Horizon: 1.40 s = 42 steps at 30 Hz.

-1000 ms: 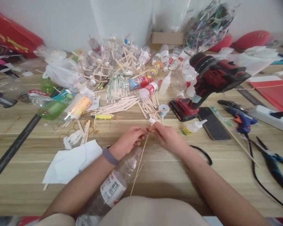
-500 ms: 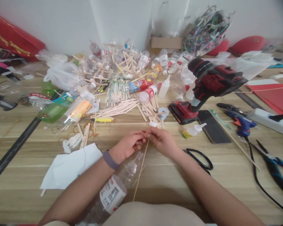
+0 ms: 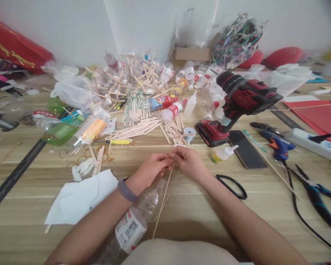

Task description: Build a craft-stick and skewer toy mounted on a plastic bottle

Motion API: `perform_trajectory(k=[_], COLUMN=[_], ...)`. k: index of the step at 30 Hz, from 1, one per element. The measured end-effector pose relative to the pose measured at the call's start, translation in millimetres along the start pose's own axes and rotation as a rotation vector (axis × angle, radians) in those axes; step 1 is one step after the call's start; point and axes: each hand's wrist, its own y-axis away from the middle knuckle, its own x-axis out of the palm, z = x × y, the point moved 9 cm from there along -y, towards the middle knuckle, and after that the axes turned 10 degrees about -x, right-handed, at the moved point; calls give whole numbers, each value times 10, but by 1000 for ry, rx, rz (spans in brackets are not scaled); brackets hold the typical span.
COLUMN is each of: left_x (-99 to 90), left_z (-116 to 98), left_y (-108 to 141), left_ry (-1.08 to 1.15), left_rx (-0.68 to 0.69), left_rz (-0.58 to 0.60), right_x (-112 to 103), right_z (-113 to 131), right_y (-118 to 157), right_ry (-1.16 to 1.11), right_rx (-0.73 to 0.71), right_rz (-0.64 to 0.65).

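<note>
My left hand (image 3: 156, 167) and my right hand (image 3: 189, 162) meet fingertip to fingertip over the middle of the table. Both are closed in a pinch around the upper part of a thin wooden stick (image 3: 165, 195). The stick slants down towards my body; the fingers hide the pinched spot, and whatever else may be there cannot be made out. A clear plastic bottle (image 3: 131, 228) with a white label lies below my left forearm. Black-handled scissors (image 3: 233, 187) rest beside my right forearm, partly covered by it.
Behind my hands lie piled flat wooden sticks (image 3: 138, 129) and several bottles. To the right are a red cordless drill (image 3: 242, 99), a glue bottle (image 3: 222, 155), a phone (image 3: 246, 149), a glue gun (image 3: 280, 145) and pliers (image 3: 317, 195). White paper (image 3: 79, 198) lies left.
The view has shifted slightly. Both hands stay pinched together at nearly the same place on the stick, with only small finger movement.
</note>
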Motion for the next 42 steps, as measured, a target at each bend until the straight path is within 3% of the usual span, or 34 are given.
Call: perform_trajectory(k=[5,12,17,27,32,37,42], left_x=[-14,-19,-54,-54,-72,-97,-66], left_z=[-29,-28,-46,-366,-328,-230,-293], left_y=[15,-12,-8,218,176,71,86], left_ry=[-32,-66,-209,-629,-687,-719,-821], left_rx=[35,42,109,294,273,218,253], left_rz=[-29,-34,-96,-333,-310,-181,-148], right_x=[-66,-273,-215,-168,-146,-131,-70], right_z=[73,230,242,272,355,491,560], right_y=[-38,168,245,164,210,273,286], right_ry=[97,190,213,282,372,463,500], right_rx=[-30,-132,-169,-257,-345,-499,-634], right_rz=[-34,-266,-226,-188,-197,-226,-178])
